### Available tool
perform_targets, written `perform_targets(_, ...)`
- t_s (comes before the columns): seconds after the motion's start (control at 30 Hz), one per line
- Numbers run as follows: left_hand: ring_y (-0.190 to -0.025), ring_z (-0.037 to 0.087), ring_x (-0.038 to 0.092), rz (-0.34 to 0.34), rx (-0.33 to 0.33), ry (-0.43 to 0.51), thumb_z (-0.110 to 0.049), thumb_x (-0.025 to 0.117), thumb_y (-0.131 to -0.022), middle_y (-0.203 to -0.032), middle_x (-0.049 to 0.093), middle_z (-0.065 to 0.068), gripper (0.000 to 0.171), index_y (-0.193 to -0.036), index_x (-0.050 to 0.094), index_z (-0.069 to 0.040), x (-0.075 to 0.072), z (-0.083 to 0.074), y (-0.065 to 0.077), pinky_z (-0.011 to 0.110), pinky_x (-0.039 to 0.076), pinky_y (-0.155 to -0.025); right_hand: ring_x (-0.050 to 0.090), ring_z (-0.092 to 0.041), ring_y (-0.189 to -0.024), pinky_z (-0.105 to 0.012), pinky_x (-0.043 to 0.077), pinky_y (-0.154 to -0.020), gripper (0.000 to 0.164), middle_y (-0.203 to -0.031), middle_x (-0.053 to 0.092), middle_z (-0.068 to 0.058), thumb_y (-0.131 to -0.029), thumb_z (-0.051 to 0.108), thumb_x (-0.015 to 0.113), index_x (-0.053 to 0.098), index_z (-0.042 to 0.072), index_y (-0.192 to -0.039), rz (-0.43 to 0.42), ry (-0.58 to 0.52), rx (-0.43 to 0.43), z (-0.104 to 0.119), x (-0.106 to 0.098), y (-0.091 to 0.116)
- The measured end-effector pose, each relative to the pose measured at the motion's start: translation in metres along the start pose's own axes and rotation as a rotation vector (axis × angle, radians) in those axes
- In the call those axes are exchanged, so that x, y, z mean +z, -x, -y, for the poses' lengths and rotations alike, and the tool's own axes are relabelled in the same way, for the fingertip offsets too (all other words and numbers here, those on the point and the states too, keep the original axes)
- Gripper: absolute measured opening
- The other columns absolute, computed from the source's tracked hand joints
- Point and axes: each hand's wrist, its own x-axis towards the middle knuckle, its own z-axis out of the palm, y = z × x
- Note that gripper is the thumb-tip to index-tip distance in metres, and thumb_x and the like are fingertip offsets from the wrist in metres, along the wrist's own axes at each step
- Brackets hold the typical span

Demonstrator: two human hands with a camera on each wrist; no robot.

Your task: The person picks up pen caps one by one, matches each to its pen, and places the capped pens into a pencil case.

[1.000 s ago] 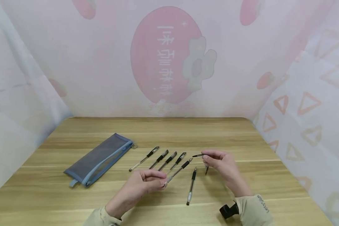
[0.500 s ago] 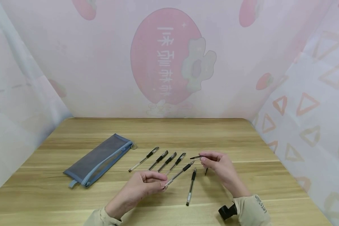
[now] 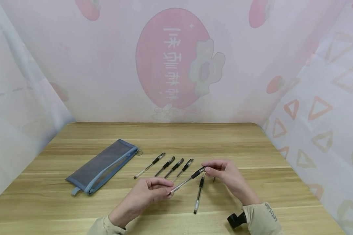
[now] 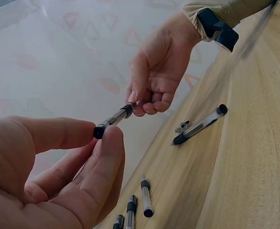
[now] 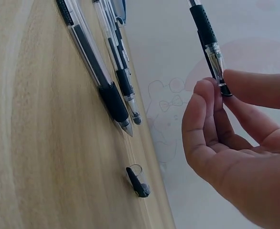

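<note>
My left hand (image 3: 147,194) pinches the rear end of a clear gel pen (image 3: 183,184) with a black grip, held tilted above the table. At its other end, my right hand (image 3: 227,176) pinches a clear pen cap (image 5: 216,62) with a black clip between thumb and fingers. The cap sits over the pen's tip in the right wrist view; whether it is fully seated I cannot tell. Below the hands lies an uncapped pen (image 3: 198,195), tip pointing away from me. Beside that pen's tip, a loose cap (image 5: 139,183) rests on the wood, mostly hidden in the head view.
Several capped pens (image 3: 157,159) lie in a slanted row beyond my left hand. Farther left is a grey-blue mesh pencil pouch (image 3: 97,168) with a zip. The wooden table (image 3: 176,137) meets a printed cloth backdrop at its far edge.
My right hand has moved slightly left and down, bringing the cap onto the pen's tip, which was bare before. The left hand has stayed nearly still, keeping its pinch on the pen.
</note>
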Motion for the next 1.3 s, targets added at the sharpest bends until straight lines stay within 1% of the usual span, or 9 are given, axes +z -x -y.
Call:
perform_targets(0.1,-0.092,0.023,0.068,-0.019,0.002,0.012,0.005,0.067,-0.09,-0.108,0.067,0.023,0.027,-0.114,0.061,0.017,0.0,-0.001,-0.001,0.033,0.055,-0.087,0.065,-0.03,-0.09,-0.046,0.054,-0.085,0.03,-0.104,0.068,-0.02,-0.091,0.006,0.071,0.065,-0.009,-0.117,0.014,0.004,0.002,0.0,0.0,0.0)
perform_targets(0.2,-0.094,0.022,0.068,-0.07,0.007,0.033,0.005,0.066,-0.091,-0.109,0.067,0.023,0.028,-0.115,0.06,0.017,0.0,-0.001,-0.001,0.032,0.054,-0.088,0.064,-0.032,-0.09,-0.046,0.054,-0.085,0.028,-0.104,0.067,-0.022,-0.091,0.006,0.071,0.067,-0.007,-0.115,0.015,0.008,0.007,0.0,0.0,0.001)
perform_targets(0.27,-0.096,0.023,0.068,-0.129,0.013,0.062,0.005,0.066,-0.091,-0.111,0.066,0.024,0.028,-0.116,0.061,0.015,-0.001,-0.002,-0.002,0.032,0.053,-0.089,0.064,-0.031,-0.089,-0.045,0.054,-0.084,0.028,-0.103,0.067,-0.021,-0.09,0.007,0.072,0.067,-0.007,-0.114,0.014,0.012,0.011,0.001,0.0,0.001)
perform_targets(0.47,-0.096,0.027,0.068,-0.369,0.044,0.155,0.008,0.066,-0.089,-0.111,0.065,0.028,0.026,-0.114,0.061,0.014,-0.001,-0.004,-0.005,0.034,0.052,-0.09,0.065,-0.031,-0.088,-0.044,0.054,-0.082,0.034,-0.098,0.069,-0.018,-0.087,0.01,0.076,0.066,-0.008,-0.114,0.03,0.012,0.022,0.003,0.003,0.004)
perform_targets(0.6,-0.092,0.025,0.068,-0.444,0.037,0.135,0.006,0.065,-0.091,-0.105,0.068,0.024,0.026,-0.115,0.06,0.015,-0.002,-0.004,-0.006,0.033,0.054,-0.087,0.066,-0.034,-0.09,-0.047,0.053,-0.085,0.035,-0.098,0.069,-0.018,-0.087,0.01,0.075,0.065,-0.01,-0.114,0.057,-0.023,0.016,0.003,0.006,0.004)
perform_targets(0.83,-0.085,0.025,0.069,-0.459,0.038,0.042,-0.003,0.073,-0.088,-0.1,0.07,0.022,0.019,-0.105,0.069,0.006,-0.003,0.001,-0.008,0.033,0.058,-0.076,0.065,-0.03,-0.086,-0.043,0.054,-0.082,0.033,-0.091,0.069,-0.011,-0.089,0.011,0.075,0.065,-0.01,-0.113,0.032,-0.034,0.015,0.002,0.01,0.003)
perform_targets(0.93,-0.083,0.025,0.069,-0.452,0.037,0.011,-0.005,0.074,-0.088,-0.101,0.07,0.022,0.02,-0.104,0.07,0.006,-0.002,0.002,-0.007,0.033,0.059,-0.074,0.065,-0.028,-0.084,-0.04,0.055,-0.081,0.033,-0.091,0.069,-0.01,-0.088,0.01,0.074,0.065,-0.011,-0.113,0.028,-0.032,0.011,0.003,0.012,0.003)
perform_targets(1.17,-0.089,0.029,0.068,-0.38,0.051,-0.021,-0.004,0.077,-0.085,-0.1,0.069,0.021,0.026,-0.106,0.069,0.007,0.001,0.0,-0.005,0.038,0.057,-0.082,0.066,-0.03,-0.085,-0.042,0.055,-0.081,0.026,-0.092,0.069,-0.014,-0.089,0.006,0.073,0.068,-0.007,-0.11,-0.011,-0.042,0.019,0.002,0.013,0.003)
perform_targets(1.3,-0.091,0.026,0.067,-0.362,0.047,-0.077,-0.006,0.08,-0.082,-0.1,0.069,0.017,0.033,-0.11,0.068,0.006,0.002,0.0,-0.005,0.034,0.056,-0.082,0.067,-0.031,-0.085,-0.043,0.056,-0.082,0.022,-0.095,0.068,-0.019,-0.089,0.004,0.072,0.069,-0.005,-0.109,-0.029,-0.058,0.022,0.001,0.013,0.003)
